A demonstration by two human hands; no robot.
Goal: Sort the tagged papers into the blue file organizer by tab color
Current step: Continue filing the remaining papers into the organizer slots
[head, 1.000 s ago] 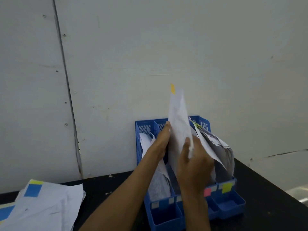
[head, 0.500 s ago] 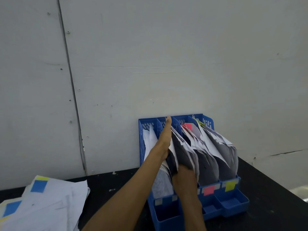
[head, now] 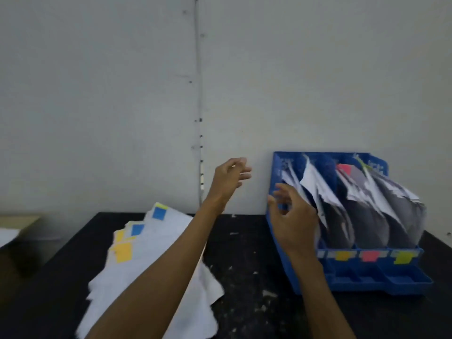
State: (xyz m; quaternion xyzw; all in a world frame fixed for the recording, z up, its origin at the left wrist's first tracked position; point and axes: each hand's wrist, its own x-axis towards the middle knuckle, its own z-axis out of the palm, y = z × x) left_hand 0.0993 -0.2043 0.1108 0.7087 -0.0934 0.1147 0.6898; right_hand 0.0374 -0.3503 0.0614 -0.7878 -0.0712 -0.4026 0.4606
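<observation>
Sheet (head: 314, 185) filed in slot 2 of blue file organizer (head: 367, 281); left hand (head: 228, 178) and right hand (head: 293, 221) withdrawn, fingers loose, empty. Unsorted tagged papers (head: 151, 255) next.

Person visible as two arms only. Left hand (head: 230, 178): bare, slim fingers, tips smeared by motion blur. Left forearm (head: 159, 272): bare along whole visible length, long and lean, narrowing to wrist. Right hand (head: 293, 221): bare, knuckle ridges faintly visible, fingertips blurred. Right forearm (head: 320, 294): bare down to bottom edge of frame. Nails and finer detail too blurred to tell.
</observation>
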